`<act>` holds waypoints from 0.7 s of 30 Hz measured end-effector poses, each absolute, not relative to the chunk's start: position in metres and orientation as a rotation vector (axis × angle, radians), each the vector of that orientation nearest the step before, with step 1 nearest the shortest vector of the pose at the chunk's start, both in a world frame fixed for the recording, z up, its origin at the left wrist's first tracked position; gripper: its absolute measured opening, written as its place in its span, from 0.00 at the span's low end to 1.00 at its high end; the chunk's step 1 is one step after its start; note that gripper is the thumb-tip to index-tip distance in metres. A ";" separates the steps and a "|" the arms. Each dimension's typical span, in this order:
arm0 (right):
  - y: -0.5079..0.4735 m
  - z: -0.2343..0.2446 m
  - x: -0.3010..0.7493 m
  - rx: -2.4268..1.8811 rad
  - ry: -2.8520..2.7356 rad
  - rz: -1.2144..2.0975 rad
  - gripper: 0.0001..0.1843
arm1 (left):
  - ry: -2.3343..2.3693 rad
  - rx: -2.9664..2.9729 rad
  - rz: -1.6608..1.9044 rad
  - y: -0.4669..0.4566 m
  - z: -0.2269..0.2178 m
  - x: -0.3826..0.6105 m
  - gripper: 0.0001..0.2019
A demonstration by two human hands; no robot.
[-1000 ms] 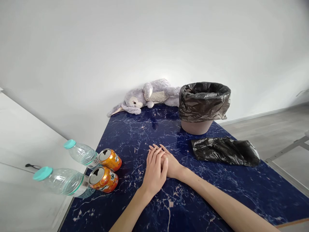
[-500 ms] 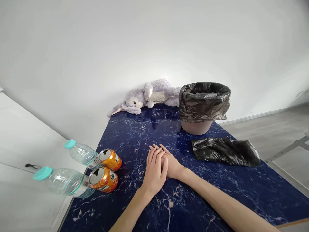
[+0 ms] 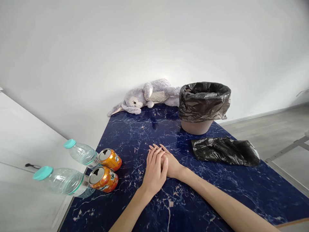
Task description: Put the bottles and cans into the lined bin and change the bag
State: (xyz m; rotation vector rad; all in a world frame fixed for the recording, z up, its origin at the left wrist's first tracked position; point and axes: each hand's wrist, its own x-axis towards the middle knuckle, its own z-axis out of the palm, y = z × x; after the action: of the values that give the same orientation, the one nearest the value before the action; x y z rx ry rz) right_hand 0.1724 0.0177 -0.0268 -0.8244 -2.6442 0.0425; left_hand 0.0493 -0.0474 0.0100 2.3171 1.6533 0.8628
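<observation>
My left hand (image 3: pixel 154 169) lies across my right hand (image 3: pixel 173 165) on the blue marbled table (image 3: pixel 149 129). The left fingers are stretched out flat over the right ones, and nothing is held. Part of the right hand is hidden beneath, but its extended fingertips show beyond the left. To the left stand two orange drink cans (image 3: pixel 110 159), both opened on top, apart from my hands. A folded black plastic bag (image 3: pixel 225 151) lies to the right, near my right forearm. Beyond it stands a bin (image 3: pixel 196 126) lined with a black bag (image 3: pixel 205 106).
Two clear plastic bottles (image 3: pixel 65 182) with turquoise caps stand behind the cans at the table's left edge. At the far edge, a grey plush rabbit (image 3: pixel 145 96) lies on its side against the white wall (image 3: pixel 145 38). A metal frame (image 3: pixel 289 148) stands off to the right.
</observation>
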 end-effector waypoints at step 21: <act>0.018 -0.031 0.173 -0.794 -2.608 0.011 0.39 | 1.679 2.330 0.818 -0.047 0.010 0.050 0.17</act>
State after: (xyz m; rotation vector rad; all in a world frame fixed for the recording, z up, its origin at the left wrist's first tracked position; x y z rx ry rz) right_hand 0.1732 0.0184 -0.0308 -0.7944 -2.6082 0.0112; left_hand 0.0498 -0.0470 0.0103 2.3300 1.6792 0.8178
